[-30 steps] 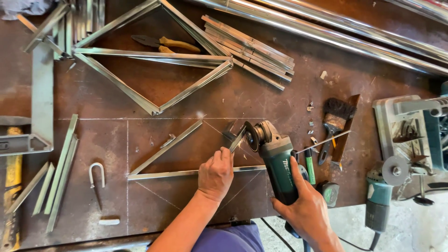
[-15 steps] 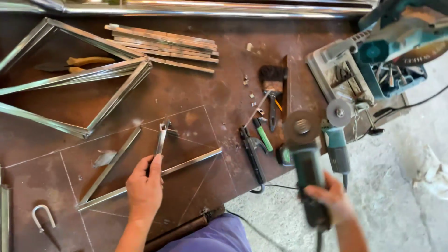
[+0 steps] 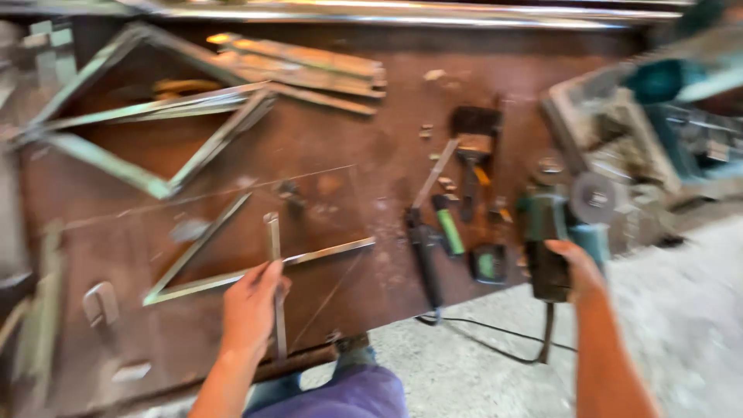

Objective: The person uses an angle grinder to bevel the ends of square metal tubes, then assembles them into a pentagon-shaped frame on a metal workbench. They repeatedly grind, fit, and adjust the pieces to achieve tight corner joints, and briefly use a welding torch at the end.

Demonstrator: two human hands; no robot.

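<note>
Left hand (image 3: 251, 300) closed, grip wrapped around a short metal bar (image 3: 275, 286) lying across the near edge of the rusty worktop (image 3: 340, 124), over the bottom strip of a thin triangular metal frame (image 3: 232, 259). Right hand (image 3: 576, 267) closed around the dark body of a green angle grinder (image 3: 553, 240), held just past the worktop's right near corner, disc (image 3: 592, 197) toward the far side, cord hanging below. Blurred: wire brush (image 3: 472, 143) and green-handled tool (image 3: 447, 228) near the right edge.
</note>
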